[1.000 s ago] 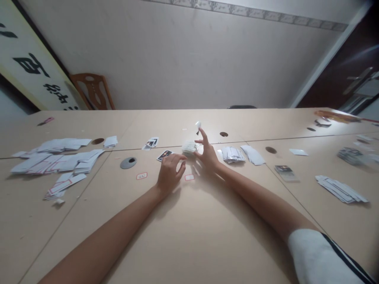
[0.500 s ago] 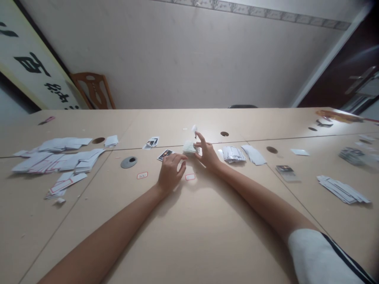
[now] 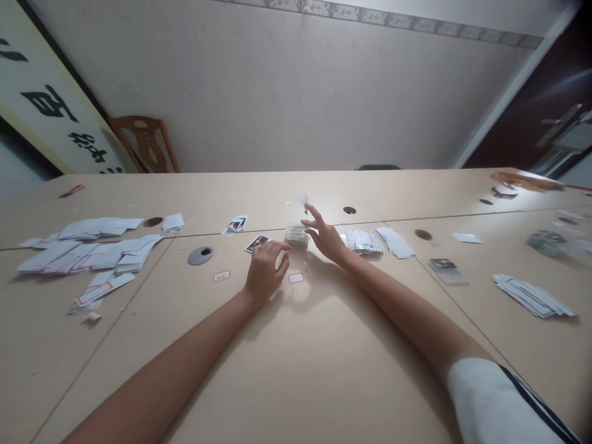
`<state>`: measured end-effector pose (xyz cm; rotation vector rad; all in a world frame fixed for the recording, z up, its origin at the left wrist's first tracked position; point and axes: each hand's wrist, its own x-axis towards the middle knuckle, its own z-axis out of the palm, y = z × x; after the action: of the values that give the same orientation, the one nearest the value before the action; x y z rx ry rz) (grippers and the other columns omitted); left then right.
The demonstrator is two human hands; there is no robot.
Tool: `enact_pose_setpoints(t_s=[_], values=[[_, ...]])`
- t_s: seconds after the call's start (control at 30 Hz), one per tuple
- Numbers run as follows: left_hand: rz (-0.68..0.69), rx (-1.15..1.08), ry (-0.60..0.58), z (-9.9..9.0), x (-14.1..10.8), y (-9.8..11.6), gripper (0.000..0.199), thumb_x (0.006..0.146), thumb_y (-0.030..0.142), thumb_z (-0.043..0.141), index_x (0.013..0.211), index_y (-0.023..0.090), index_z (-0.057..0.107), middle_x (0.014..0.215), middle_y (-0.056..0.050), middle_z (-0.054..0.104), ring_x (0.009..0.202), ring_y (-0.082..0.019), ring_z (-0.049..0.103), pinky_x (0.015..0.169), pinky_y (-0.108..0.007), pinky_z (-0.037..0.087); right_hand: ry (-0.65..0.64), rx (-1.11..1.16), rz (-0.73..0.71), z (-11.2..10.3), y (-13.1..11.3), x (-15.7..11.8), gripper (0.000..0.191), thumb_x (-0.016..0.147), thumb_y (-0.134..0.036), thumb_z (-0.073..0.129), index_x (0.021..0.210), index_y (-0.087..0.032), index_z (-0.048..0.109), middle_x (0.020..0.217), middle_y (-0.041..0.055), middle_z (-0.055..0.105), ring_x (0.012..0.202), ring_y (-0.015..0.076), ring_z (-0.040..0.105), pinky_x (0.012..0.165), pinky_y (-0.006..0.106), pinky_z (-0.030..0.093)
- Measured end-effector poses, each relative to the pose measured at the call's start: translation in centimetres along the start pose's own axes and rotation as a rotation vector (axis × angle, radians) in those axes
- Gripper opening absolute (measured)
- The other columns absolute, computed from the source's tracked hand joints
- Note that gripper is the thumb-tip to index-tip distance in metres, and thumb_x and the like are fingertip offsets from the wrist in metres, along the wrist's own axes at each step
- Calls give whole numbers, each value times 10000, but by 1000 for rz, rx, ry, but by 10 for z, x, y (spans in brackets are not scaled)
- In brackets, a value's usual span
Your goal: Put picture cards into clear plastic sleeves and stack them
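My left hand (image 3: 267,266) rests near the middle of the table, fingers curved and apart, beside a dark photo card (image 3: 257,243). Nothing shows in its grasp. My right hand (image 3: 325,235) is raised over the right side of a small stack of clear sleeves (image 3: 296,233), its fingers spread. A small translucent piece (image 3: 303,199) shows at its index fingertip; whether it sticks to the finger is unclear. Below the stack lies a red-bordered label (image 3: 296,278), and another label (image 3: 221,276) lies further left.
White paper slips (image 3: 87,253) are heaped at the left. Silvery packets (image 3: 364,241) and white strips (image 3: 394,242) lie right of centre. Further right are a clear case (image 3: 448,271) and more strips (image 3: 531,296). Pink scissors (image 3: 73,190) lie back left.
My right hand has lifted slightly off the sleeve stack, with its thumb now above it. My left hand has stayed nearly in place. The view has shifted slightly.
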<state>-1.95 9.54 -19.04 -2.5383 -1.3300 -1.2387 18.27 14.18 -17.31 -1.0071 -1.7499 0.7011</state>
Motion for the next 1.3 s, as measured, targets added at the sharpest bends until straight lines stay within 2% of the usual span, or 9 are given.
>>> enact_pose_setpoints(t_s=[0.13,0.3,0.43,0.57,0.77,0.93,1.1,1.2,1.3], values=[[-23,-61,45,-1,1,2,171,887,190,477,1030,179,569,1014,-73,646,1019,-225,581,926,-396,406,80,123,21,-5,-16,-6,658,856,-291,605,1447,-309,319,1119,66,675,1134,254,600,961,467,479],[-213,-335,165,0,5,11,270,880,321,546,1115,191,512,1122,-86,594,1027,-205,582,880,-366,468,97,322,138,-12,-41,-20,738,817,-298,650,1453,-324,277,954,23,676,695,159,647,762,371,548],[-421,-743,67,2,7,19,409,828,413,621,1164,210,508,1137,-81,595,931,-183,635,772,-307,513,12,413,200,-12,-43,-29,715,823,-300,635,1441,-316,277,825,-16,642,526,109,568,586,289,518],[-494,-996,-108,3,6,26,442,808,412,651,1178,197,539,1020,-70,649,793,-168,661,721,-297,534,-78,390,143,-10,-35,-35,687,853,-294,588,1446,-307,242,723,-45,598,504,105,551,516,248,478],[-524,-1015,-112,4,3,24,356,754,380,718,1017,178,587,984,-58,670,793,-172,667,711,-290,545,-131,422,177,-5,-27,-38,745,821,-312,618,1455,-281,228,689,-56,591,504,107,555,496,224,455],[-562,-1001,-146,5,3,21,340,739,385,724,958,174,571,883,-36,662,728,-163,662,657,-280,549,-48,476,241,3,-23,-42,781,785,-363,671,1437,-278,250,687,-49,616,531,121,586,526,234,477],[-755,-1057,-13,7,3,22,406,673,409,763,907,171,531,858,-21,640,697,-151,643,565,-254,534,16,626,270,7,-25,-48,800,780,-416,678,1427,-292,225,817,-6,682,637,158,661,644,308,550],[-863,-1135,74,10,3,20,439,634,390,789,880,170,499,839,-11,639,695,-132,636,597,-248,533,5,736,321,11,-25,-51,835,745,-395,715,1410,-306,219,926,12,697,641,154,672,724,368,570],[-902,-1206,86,11,4,19,450,616,366,802,867,170,484,812,-12,652,674,-124,638,625,-251,528,-8,809,332,15,-21,-52,872,693,-353,770,1381,-318,235,1012,32,696,727,170,691,786,395,572]])
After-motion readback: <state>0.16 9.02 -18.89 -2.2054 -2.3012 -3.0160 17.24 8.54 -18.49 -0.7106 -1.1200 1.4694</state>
